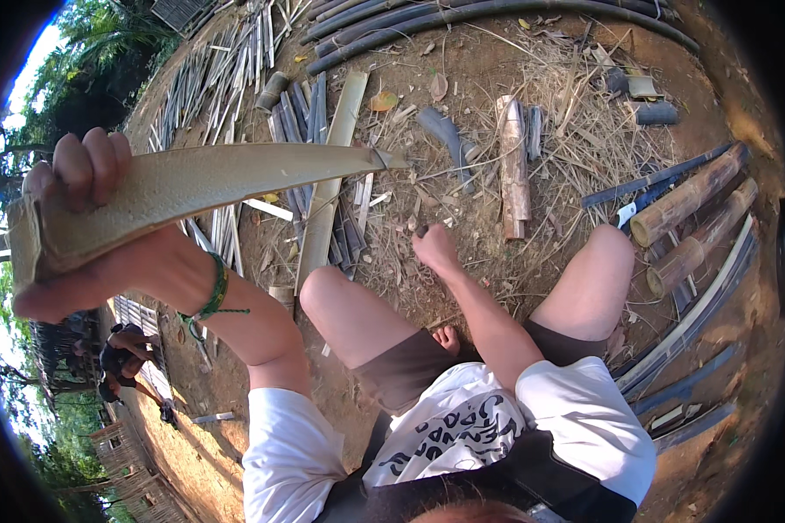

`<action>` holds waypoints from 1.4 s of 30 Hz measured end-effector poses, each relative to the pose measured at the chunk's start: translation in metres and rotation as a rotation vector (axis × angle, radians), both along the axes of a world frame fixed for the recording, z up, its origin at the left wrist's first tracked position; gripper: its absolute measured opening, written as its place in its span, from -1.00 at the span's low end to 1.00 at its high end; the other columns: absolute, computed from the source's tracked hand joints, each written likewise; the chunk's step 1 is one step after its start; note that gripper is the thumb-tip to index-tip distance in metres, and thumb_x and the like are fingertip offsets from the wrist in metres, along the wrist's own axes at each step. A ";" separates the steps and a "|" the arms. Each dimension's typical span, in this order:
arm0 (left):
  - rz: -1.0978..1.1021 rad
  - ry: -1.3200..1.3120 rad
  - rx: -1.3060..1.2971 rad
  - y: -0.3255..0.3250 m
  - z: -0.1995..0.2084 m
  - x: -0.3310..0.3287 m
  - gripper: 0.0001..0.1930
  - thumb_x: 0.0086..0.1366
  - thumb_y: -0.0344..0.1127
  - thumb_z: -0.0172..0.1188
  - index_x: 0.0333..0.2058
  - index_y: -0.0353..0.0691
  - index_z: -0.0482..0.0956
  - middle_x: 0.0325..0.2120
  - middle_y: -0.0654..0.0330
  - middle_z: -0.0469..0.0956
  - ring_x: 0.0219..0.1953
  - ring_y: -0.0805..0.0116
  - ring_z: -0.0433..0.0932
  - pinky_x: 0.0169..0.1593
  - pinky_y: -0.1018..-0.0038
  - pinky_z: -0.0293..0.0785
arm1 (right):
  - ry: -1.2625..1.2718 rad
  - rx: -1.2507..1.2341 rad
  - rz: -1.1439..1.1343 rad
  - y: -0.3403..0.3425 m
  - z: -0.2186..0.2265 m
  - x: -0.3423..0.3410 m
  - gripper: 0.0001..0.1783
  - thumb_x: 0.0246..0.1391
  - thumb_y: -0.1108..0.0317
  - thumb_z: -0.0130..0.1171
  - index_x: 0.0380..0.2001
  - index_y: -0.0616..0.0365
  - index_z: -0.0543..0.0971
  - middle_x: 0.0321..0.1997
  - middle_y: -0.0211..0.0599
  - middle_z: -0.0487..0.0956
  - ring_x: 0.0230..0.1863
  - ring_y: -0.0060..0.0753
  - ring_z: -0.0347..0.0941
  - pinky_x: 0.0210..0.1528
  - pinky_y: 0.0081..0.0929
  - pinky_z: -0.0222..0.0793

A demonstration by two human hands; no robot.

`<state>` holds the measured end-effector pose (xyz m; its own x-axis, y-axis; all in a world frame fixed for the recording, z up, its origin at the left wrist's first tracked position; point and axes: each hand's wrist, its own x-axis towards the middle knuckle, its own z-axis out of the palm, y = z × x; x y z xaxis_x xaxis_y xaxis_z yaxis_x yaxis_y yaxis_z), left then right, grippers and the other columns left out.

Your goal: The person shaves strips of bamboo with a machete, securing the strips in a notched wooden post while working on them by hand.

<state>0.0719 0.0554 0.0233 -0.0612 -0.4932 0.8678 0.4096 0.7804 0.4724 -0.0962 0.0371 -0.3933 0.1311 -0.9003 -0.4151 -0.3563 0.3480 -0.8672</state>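
My left hand (105, 227) is raised close at the left, with its fingers wrapped round the wide end of a split bamboo piece (209, 179). The piece shows its pale inner side and a node at the wide end. It stretches to the right, looking narrower toward its far end, where another node shows. Lower down, over the ground between my knees, my right hand (436, 250) is closed in a fist. A small dark end sticks out of that fist; what it belongs to is hidden. The two hands are well apart.
Split bamboo strips (318, 131) lie ahead to the left, beside a long half-bamboo (321, 218). A rough wooden block (513, 166) lies ahead on the dirt among shavings. Bamboo logs (689, 196) are at the right, dark poles (480, 12) at the back. Another person (126, 357) bends at the far left.
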 end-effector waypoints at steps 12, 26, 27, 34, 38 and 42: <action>0.072 -0.044 0.019 -0.004 0.000 0.006 0.00 -0.16 0.74 0.20 -0.24 -0.23 0.43 -0.47 0.38 0.12 -0.44 0.50 0.10 -0.34 0.52 0.01 | -0.247 -0.519 0.088 0.020 0.092 0.015 -0.79 0.11 0.30 0.20 -0.48 0.22 0.61 -0.69 -0.14 0.53 -0.59 0.00 0.55 -0.48 -0.11 0.39; 0.154 -0.040 0.024 -0.005 0.002 0.026 -0.04 -0.30 0.73 0.31 -0.37 -0.14 0.37 -0.48 0.38 0.11 -0.44 0.49 0.07 -0.33 0.49 -0.02 | -0.257 -0.520 0.066 0.008 0.083 0.021 -0.69 0.08 0.24 0.22 -0.52 0.33 0.58 -0.56 0.08 0.60 -0.49 0.14 0.57 -0.37 -0.09 0.42; 0.130 -0.054 0.016 -0.003 0.004 0.029 -0.05 -0.29 0.72 0.31 -0.38 -0.13 0.37 -0.49 0.38 0.11 -0.44 0.49 0.06 -0.33 0.49 -0.02 | -0.205 -0.525 0.074 0.006 0.077 0.025 -0.71 0.11 0.29 0.22 -0.49 0.36 0.59 -0.55 0.06 0.61 -0.47 0.13 0.58 -0.35 -0.11 0.46; 0.115 0.004 0.052 -0.014 0.009 0.047 -0.09 -0.23 0.68 0.33 -0.39 -0.15 0.38 -0.51 0.38 0.13 -0.45 0.49 0.08 -0.34 0.49 -0.03 | 0.079 -0.143 -0.002 -0.035 -0.050 0.023 -0.65 0.08 0.21 0.22 -0.49 0.37 0.63 -0.54 0.11 0.63 -0.41 0.20 0.63 -0.30 -0.05 0.53; 0.171 -0.027 0.054 -0.009 0.004 0.058 -0.10 -0.21 0.66 0.33 -0.36 -0.17 0.44 -0.51 0.38 0.14 -0.45 0.49 0.09 -0.34 0.49 -0.02 | -0.050 -0.399 -0.001 0.002 0.012 0.037 -0.64 0.03 0.20 0.26 -0.53 0.37 0.61 -0.55 0.14 0.61 -0.43 0.27 0.59 -0.30 -0.02 0.51; 0.136 -0.027 0.040 -0.006 0.016 0.056 -0.10 -0.21 0.66 0.33 -0.34 -0.17 0.46 -0.51 0.38 0.14 -0.45 0.49 0.09 -0.34 0.50 -0.02 | 0.019 -0.153 0.014 -0.018 -0.050 0.034 -0.62 -0.01 0.19 0.28 -0.36 0.40 0.64 -0.38 0.18 0.66 -0.28 0.22 0.63 -0.19 -0.02 0.50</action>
